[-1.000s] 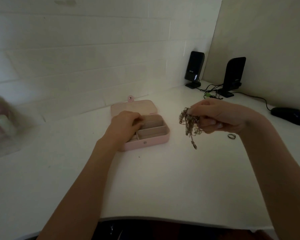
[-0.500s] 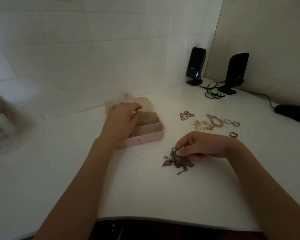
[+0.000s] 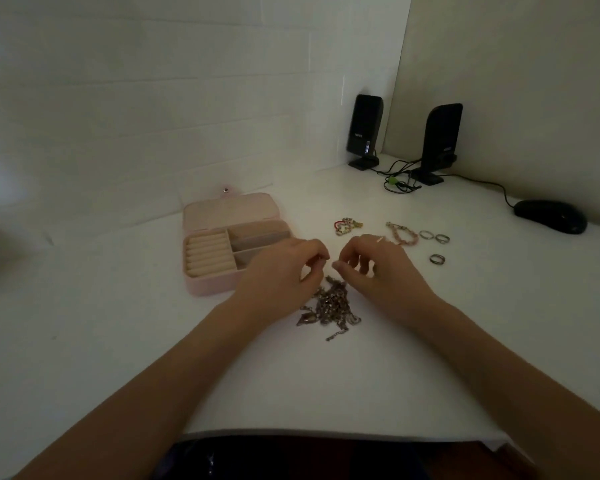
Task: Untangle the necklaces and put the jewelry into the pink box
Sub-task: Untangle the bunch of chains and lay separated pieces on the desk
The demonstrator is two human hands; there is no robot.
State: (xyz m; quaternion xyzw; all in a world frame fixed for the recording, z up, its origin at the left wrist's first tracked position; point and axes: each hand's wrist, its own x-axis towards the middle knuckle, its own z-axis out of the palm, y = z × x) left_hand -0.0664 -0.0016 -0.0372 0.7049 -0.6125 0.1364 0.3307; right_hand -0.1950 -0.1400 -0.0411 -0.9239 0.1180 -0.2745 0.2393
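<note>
The necklace tangle [image 3: 329,306] lies on the desk [image 3: 118,341] mid-way toward its front edge, just nearer than both hands, left [image 3: 284,268] and right [image 3: 378,268], equally close, fingers loosely curled, apparently empty, box [image 3: 229,244] open behind-left.

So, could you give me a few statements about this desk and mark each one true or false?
1. The pink box is open. True.
2. The tangled necklaces lie inside the box. False: they lie on the desk, in front of it.
3. Three loose rings lie to the right of the hands. True.
4. The black mouse sits left of the box. False: it is far right.
</note>
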